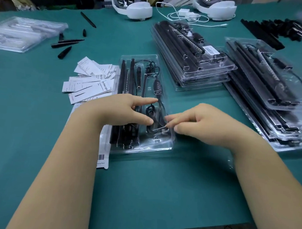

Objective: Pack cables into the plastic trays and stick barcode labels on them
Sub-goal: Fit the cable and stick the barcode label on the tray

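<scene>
Cable [158, 113]: coiled inside plastic tray [145, 149]. Left hand [118, 110] presses tray flat, fingers extended; right hand [198, 123] pinches cable's metal end at tray's right edge. Risk: released coil springs out.

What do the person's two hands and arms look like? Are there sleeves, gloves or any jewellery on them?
Both forearms are bare up to the frame edge: no sleeves show. The left hand and the right hand wear no gloves. No ring, watch or bracelet shows on the fingers or wrists. The nails look short and unpainted. No markings show on either arm.
</scene>
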Tool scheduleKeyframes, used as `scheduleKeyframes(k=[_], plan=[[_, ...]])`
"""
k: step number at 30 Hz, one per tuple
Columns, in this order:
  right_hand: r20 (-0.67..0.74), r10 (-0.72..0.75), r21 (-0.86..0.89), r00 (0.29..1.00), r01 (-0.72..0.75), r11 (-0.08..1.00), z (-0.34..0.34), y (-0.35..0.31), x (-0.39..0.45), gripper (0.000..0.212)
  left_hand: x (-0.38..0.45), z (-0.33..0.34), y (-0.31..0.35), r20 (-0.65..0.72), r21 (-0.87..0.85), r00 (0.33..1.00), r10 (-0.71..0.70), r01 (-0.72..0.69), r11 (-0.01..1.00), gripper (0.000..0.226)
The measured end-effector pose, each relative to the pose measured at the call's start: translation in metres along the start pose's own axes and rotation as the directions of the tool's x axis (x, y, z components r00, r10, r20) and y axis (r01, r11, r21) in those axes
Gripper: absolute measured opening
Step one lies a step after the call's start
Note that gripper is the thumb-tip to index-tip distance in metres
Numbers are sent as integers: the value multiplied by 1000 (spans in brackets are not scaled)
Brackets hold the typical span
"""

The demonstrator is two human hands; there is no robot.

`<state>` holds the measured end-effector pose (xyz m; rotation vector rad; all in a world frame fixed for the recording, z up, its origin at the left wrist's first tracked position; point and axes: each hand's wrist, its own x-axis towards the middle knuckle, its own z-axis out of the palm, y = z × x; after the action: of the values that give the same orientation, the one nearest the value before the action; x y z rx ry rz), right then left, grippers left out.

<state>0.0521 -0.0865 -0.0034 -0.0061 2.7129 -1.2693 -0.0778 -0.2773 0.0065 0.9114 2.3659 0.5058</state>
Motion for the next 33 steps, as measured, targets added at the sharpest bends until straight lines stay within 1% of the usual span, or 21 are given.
scheduleKeyframes(k=[1, 3, 5, 7, 9, 11, 13, 14, 15, 16, 17, 19, 20, 21, 22, 23, 26, 28, 30, 32, 33], plan=[[-66, -7, -19, 998, 6, 1000, 1, 1, 2, 21, 0, 1, 1, -8, 16, 1000, 5, -5, 1000, 65], [-154, -45, -149, 987, 21, 989, 5, 1, 6, 14, 1, 4, 1, -32, 30, 999, 11, -10, 1000, 69], [-194, -71, -264, 979, 18, 964, 8, 0, 8, 9, 1, 5, 2, -57, 51, 998, 14, -11, 999, 69], [-216, -59, -293, 975, -7, 956, 9, 1, 9, 12, 1, 6, 2, -67, 64, 998, 15, -10, 998, 69], [-180, -40, -278, 983, -12, 960, 6, 2, 8, 16, 1, 6, 2, -63, 63, 998, 7, -3, 998, 70], [-60, -15, -294, 998, -3, 956, -1, 3, 3, 24, 0, 6, 3, -46, 64, 999, -4, 7, 998, 73], [72, 27, -317, 997, -2, 949, -7, 3, -1, 33, -2, 6, 4, -32, 65, 999, -6, 8, 998, 77], [108, 39, -305, 993, -4, 952, -7, 2, -2, 35, -2, 7, 5, -34, 67, 999, -6, 9, 998, 78], [106, 38, -273, 994, -8, 962, -7, 3, 0, 35, -2, 7, 5, -41, 70, 999, -8, 11, 997, 78], [56, 30, -230, 998, -16, 973, -5, 3, 3, 36, -1, 8, 7, -52, 75, 999, -12, 16, 997, 79], [-35, 35, -172, 999, -40, 984, -2, 4, 6, 36, 0, 9, 9, -66, 83, 998, -17, 22, 996, 81], [-209, 108, -13, 972, -113, 994, 3, 3, 10, 26, 3, 12, 13, -109, 110, 994, -10, 22, 994, 87], [-246, 147, 52, 958, -138, 989, 4, 4, 11, 21, 5, 14, 15, -135, 122, 991, 0, 17, 992, 88], [-257, 169, 79, 951, -154, 985, 5, 6, 10, 20, 6, 16, 16, -159, 131, 987, 10, 11, 991, 87], [-250, 170, 59, 953, -160, 985, 5, 8, 10, 24, 7, 17, 17, -179, 139, 984, 18, 7, 990, 87], [-230, 156, -1, 961, -160, 987, 4, 11, 10, 29, 8, 18, 16, -192, 144, 981, 21, 7, 990, 88], [-111, 123, -252, 986, -148, 956, 2, 13, 12, 41, 9, 18, 14, -210, 155, 977, 29, 4, 988, 92], [-57, 129, -350, 990, -141, 926, 6, 14, 11, 45, 10, 17, 13, -214, 162, 976, 38, -3, 987, 93], [-73, 113, -444, 991, -134, 886, 9, 14, 9, 45, 11, 16, 12, -204, 153, 978, 45, -13, 988, 94], [-90, 96, -478, 991, -127, 869, 7, 14, 8, 45, 10, 15, 8, -189, 118, 981, 49, -27, 993, 93], [-83, 90, -483, 992, -119, 868, 7, 14, 8, 49, 10, 14, 6, -181, 85, 982, 47, -32, 996, 92]])
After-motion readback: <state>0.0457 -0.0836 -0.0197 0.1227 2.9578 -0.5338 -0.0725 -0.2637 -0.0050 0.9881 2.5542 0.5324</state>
